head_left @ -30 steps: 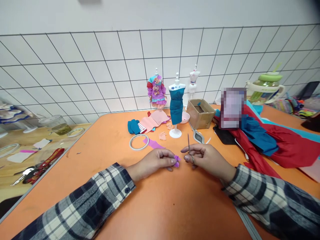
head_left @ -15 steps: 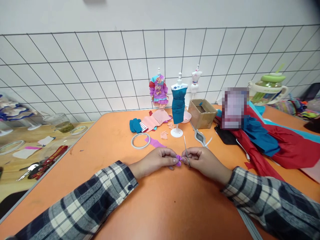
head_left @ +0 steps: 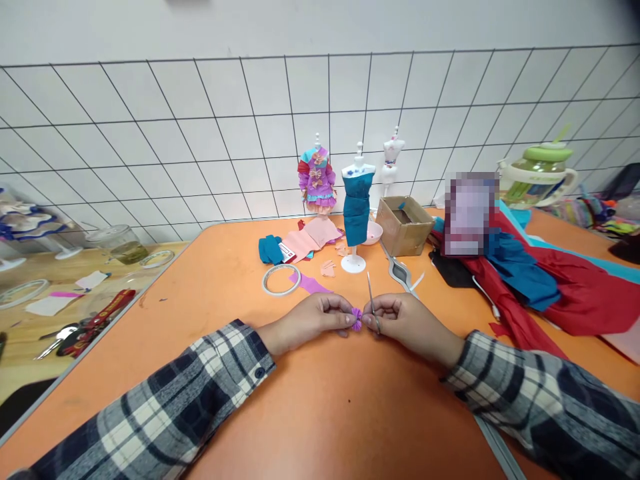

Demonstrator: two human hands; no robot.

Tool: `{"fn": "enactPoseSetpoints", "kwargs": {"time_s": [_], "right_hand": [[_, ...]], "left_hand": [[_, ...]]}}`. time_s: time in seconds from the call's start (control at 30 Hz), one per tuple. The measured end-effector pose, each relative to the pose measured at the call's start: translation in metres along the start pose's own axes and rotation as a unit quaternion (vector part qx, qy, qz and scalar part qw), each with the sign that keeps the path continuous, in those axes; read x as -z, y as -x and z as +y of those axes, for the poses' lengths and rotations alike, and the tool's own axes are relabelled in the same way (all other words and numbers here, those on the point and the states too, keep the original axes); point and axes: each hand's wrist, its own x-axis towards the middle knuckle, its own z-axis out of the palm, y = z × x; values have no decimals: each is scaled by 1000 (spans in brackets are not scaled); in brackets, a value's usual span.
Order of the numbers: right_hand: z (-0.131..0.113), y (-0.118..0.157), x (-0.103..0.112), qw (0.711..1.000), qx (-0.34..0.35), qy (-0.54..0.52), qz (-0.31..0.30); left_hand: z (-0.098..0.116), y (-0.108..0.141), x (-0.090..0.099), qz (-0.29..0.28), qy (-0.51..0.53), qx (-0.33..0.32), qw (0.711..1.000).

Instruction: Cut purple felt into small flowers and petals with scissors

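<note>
My left hand (head_left: 320, 319) is closed, pinching a small pleated purple piece (head_left: 357, 319), of crepe paper or cloth, between thumb and fingers. My right hand (head_left: 400, 320) is closed round small scissors (head_left: 371, 293), blades pointing up, and its fingertips meet the right side of the purple piece. Just beyond my hands lie a purple strip (head_left: 311, 284) and a roll of white tape (head_left: 282, 280). A small dress form (head_left: 358, 207) wrapped in teal stands behind them on a white base. Some of my fingers are hidden.
Behind stand a dress form in a purple ruffled outfit (head_left: 319, 179), a bare white one (head_left: 393, 157) and a cardboard box (head_left: 404, 230). Red cloth (head_left: 575, 287) and a phone (head_left: 470, 213) lie right, near a green-lidded jug (head_left: 540, 175). Keys (head_left: 65, 337) rest on the left table.
My hands have barely moved. The purple piece is turned slightly between my fingers, and the whole view has shifted a little.
</note>
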Motion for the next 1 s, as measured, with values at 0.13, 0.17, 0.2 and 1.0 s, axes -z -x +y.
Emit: {"fn": "enactPoseSetpoints", "kwargs": {"time_s": [0.13,0.17,0.2,1.0], "right_hand": [[0,1,3,999,7,5,-42],[-1,2,6,998,6,7,-60],[-3,3,11,997,3,16,-78],[-33,15,41,881,-67,277,-377]], "left_hand": [[-2,0,0,0,0,-3,1000],[-2,0,1,-3,-3,-3,1000],[-3,0,2,-7,-8,-4,1000],[18,-7,4,-264,-263,71,925]]}}
